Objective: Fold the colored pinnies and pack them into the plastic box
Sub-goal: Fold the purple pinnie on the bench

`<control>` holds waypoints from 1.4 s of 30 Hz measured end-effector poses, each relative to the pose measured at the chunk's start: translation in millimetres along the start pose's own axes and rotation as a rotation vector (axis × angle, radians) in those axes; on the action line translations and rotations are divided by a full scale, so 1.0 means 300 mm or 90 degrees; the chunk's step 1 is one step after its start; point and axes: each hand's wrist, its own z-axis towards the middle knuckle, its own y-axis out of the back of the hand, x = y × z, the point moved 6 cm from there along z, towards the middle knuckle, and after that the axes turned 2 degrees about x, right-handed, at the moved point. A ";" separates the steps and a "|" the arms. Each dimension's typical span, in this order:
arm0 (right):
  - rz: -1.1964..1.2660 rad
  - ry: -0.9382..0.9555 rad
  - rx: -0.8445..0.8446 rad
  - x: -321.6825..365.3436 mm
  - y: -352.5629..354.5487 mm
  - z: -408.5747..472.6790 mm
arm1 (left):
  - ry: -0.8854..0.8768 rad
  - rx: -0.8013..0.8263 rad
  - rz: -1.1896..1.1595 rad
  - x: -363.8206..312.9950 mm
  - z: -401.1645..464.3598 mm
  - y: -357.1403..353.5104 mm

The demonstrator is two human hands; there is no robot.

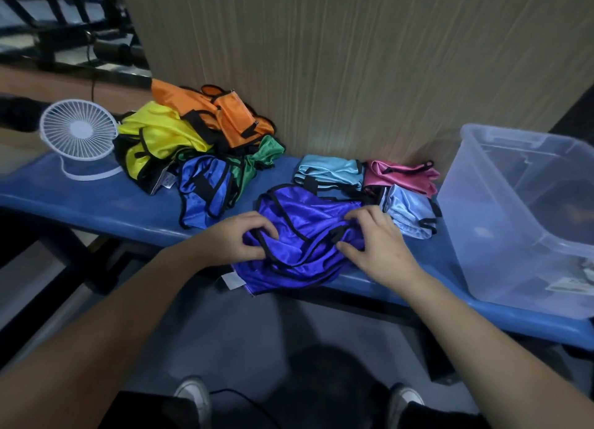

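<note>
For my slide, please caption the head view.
Both hands grip a purple pinny on the blue bench.

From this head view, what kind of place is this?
Likely a gym or sports hall, not certain: a blue bench against a wood-panelled wall, a heap of team pinnies, and what looks like dark exercise equipment behind.

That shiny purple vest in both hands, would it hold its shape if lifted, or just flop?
Probably flop: the shiny purple pinny with black trim already lies in soft creases where the left hand and right hand bunch it. Its glossy sheen suggests slippery cloth that may slide from a loose hold. It looks thin, so likely very light.
</note>
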 end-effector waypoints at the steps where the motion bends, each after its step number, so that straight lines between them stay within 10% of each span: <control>1: 0.009 -0.006 0.000 -0.009 0.002 0.003 | -0.003 0.010 -0.015 -0.002 -0.004 -0.001; 7: 0.043 0.027 0.017 -0.010 0.009 0.001 | 0.011 -0.014 -0.077 0.001 0.015 0.018; 16: 0.012 0.066 0.059 -0.046 0.007 -0.005 | 0.144 -0.389 -0.092 -0.005 0.016 0.125; 22: 0.052 0.003 0.075 -0.057 0.014 -0.007 | 0.177 -0.285 -0.272 0.018 0.052 0.068; 32: -0.077 0.109 -0.044 0.057 0.012 -0.002 | 0.105 -0.210 0.047 0.031 0.053 0.044; 42: -0.051 0.289 0.083 0.296 -0.114 -0.018 | -0.035 -0.137 0.092 0.046 -0.058 0.002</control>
